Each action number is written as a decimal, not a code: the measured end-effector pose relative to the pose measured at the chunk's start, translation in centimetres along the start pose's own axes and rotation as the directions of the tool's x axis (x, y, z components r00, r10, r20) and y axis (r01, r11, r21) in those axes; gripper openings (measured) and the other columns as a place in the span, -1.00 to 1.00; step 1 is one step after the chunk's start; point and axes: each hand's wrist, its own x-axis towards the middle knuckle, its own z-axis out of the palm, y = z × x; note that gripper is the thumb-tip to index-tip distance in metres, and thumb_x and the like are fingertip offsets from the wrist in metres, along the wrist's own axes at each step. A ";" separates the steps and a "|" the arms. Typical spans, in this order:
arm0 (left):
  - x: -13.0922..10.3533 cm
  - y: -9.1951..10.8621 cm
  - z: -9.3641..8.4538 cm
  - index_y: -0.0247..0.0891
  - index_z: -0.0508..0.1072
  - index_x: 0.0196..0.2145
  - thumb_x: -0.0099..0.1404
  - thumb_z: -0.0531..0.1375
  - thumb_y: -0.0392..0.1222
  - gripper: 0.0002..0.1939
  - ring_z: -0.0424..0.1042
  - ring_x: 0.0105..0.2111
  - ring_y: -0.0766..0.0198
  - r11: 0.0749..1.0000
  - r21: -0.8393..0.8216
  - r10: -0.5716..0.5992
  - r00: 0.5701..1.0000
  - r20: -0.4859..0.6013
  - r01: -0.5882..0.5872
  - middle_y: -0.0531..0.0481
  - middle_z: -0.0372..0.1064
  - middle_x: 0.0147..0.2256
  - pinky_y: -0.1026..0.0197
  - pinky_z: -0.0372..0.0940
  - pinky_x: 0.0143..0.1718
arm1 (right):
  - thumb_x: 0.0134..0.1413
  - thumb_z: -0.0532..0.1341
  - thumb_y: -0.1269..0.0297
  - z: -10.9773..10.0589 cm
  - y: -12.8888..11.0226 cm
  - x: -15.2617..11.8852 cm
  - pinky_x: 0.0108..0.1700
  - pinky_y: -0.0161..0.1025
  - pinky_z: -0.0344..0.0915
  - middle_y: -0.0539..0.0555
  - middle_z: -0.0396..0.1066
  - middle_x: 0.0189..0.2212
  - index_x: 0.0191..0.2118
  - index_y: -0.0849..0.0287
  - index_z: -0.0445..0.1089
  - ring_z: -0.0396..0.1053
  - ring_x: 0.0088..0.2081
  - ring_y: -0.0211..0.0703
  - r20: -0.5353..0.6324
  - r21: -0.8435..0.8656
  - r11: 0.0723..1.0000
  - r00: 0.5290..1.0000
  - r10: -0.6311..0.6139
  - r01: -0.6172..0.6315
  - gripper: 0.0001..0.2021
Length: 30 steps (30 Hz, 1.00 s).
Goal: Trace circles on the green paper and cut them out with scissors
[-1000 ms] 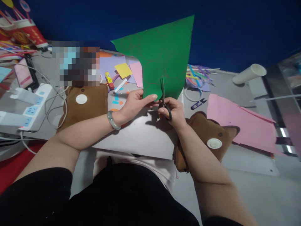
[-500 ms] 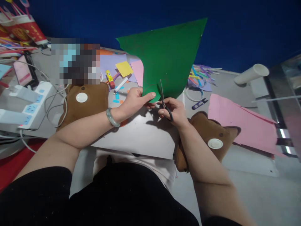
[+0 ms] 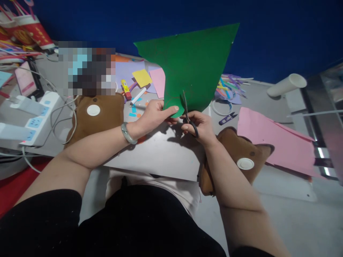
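Observation:
A large sheet of green paper [image 3: 193,64] stands up in front of me, its left edge cut in a curve. My left hand [image 3: 155,116] pinches its lower edge, thumb on top and fingers behind. In my right hand [image 3: 200,126] is a pair of scissors [image 3: 187,107] with dark handles. The blades point up and lie at the paper's lower edge, just right of my left thumb. Faint curved lines show on the green sheet near the blades. The fingers of my right hand partly hide the scissor handles.
Two brown cushions [image 3: 104,110] flank the work spot on the white table [image 3: 160,157]. Behind lie a glue stick [image 3: 125,89], a white marker [image 3: 139,95], yellow paper [image 3: 142,77] and a tape roll [image 3: 222,107]. Thread snips [image 3: 227,119] and pink sheets [image 3: 273,142] are right, a power strip [image 3: 40,119] left.
The green sheet and both hands have shifted very slightly to the right. The scissors stay at the lower edge of the paper, and both grips are unchanged.

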 end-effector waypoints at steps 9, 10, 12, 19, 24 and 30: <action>0.0 0.1 0.1 -0.31 0.50 -0.48 0.40 0.43 -0.13 -0.66 0.50 -0.54 0.40 0.999 -0.039 0.021 1.000 0.022 -0.020 0.05 0.51 -0.56 0.36 0.42 -0.45 | -0.40 0.67 -0.32 -0.2 0.3 -0.1 -0.60 -0.28 0.28 -0.07 0.41 -0.59 -0.32 0.12 0.52 0.29 -0.64 -0.29 -0.013 -0.021 0.999 1.000 -0.027 0.027 -0.32; 0.0 0.1 0.1 -0.31 0.50 -0.47 0.40 0.43 -0.14 -0.66 0.50 -0.54 0.40 0.999 -0.047 0.018 1.000 0.023 -0.017 0.04 0.52 -0.55 0.37 0.42 -0.45 | -0.40 0.67 -0.32 -0.2 0.3 -0.1 -0.60 -0.28 0.27 -0.08 0.40 -0.60 -0.32 0.11 0.52 0.29 -0.64 -0.28 -0.013 -0.017 0.999 0.999 -0.031 0.031 -0.31; 0.0 0.2 0.1 -0.31 0.51 -0.46 0.40 0.44 -0.14 -0.68 0.52 -0.53 0.40 0.998 -0.055 0.005 1.000 0.020 -0.004 0.04 0.53 -0.55 0.37 0.42 -0.45 | -0.43 0.67 -0.33 -0.1 0.3 -0.1 -0.62 -0.28 0.26 -0.09 0.39 -0.61 -0.32 0.11 0.51 0.29 -0.65 -0.28 -0.013 -0.013 0.999 0.999 -0.034 0.034 -0.30; 0.0 0.4 0.1 -0.30 0.49 -0.44 0.41 0.44 -0.12 -0.66 0.55 -0.52 0.36 0.999 -0.021 -0.027 1.000 0.000 0.027 0.02 0.54 -0.53 0.34 0.44 -0.44 | -0.38 0.65 -0.35 0.0 0.2 -0.3 -0.63 -0.28 0.23 -0.10 0.36 -0.61 -0.32 0.10 0.50 0.27 -0.66 -0.28 -0.017 -0.038 0.998 0.999 -0.045 0.045 -0.31; 0.0 0.4 0.2 -0.30 0.49 -0.45 0.40 0.46 -0.06 -0.63 0.53 -0.54 0.36 1.000 -0.010 -0.023 1.000 0.005 0.023 0.03 0.52 -0.54 0.33 0.44 -0.44 | -0.32 0.64 -0.36 0.0 0.1 -0.3 -0.63 -0.27 0.21 -0.08 0.36 -0.61 -0.32 0.10 0.50 0.27 -0.66 -0.28 -0.015 -0.050 0.998 0.999 -0.048 0.047 -0.33; 0.0 0.5 0.1 -0.29 0.49 -0.44 0.42 0.43 -0.14 -0.68 0.56 -0.53 0.36 0.999 -0.033 -0.032 0.999 0.008 0.032 0.02 0.55 -0.53 0.36 0.45 -0.44 | -0.33 0.64 -0.35 -0.1 0.1 -0.3 -0.64 -0.27 0.19 -0.08 0.38 -0.59 -0.31 0.10 0.50 0.28 -0.67 -0.27 -0.010 -0.041 0.998 0.999 -0.047 0.046 -0.33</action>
